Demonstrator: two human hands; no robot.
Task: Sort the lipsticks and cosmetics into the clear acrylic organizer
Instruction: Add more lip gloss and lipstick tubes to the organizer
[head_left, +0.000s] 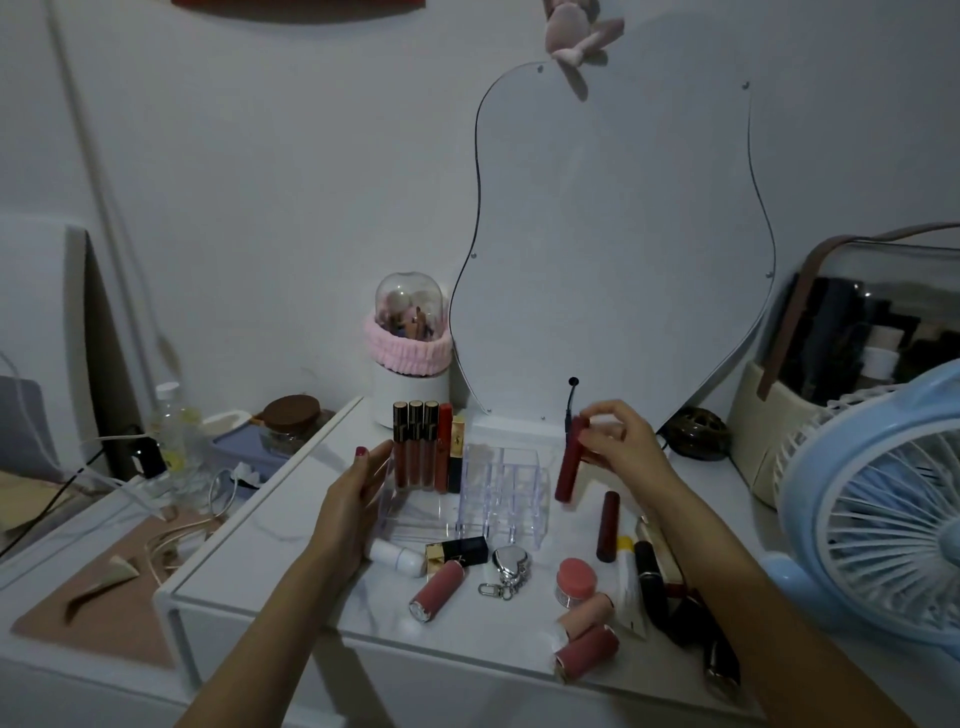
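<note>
While your right hand (615, 441) pinches the red lipstick (570, 462) by its upper end, let it hang plumb before you lower it; right now it tilts slightly, just off the organizer (498, 483) at its 3 o'clock side. Your left hand (358, 493) lies open and flat against the organizer's 9 o'clock wall, gripping nothing, so press there to stop the light plastic sliding on the table (291, 561). Five tubes (428, 447) already stand at the organizer's 11 o'clock corner; aim for an empty cell in the grid nearest your right hand. Enter base first and release only once it bottoms out. More lipsticks (587, 649) wait loose on the table toward 5 o'clock.
</note>
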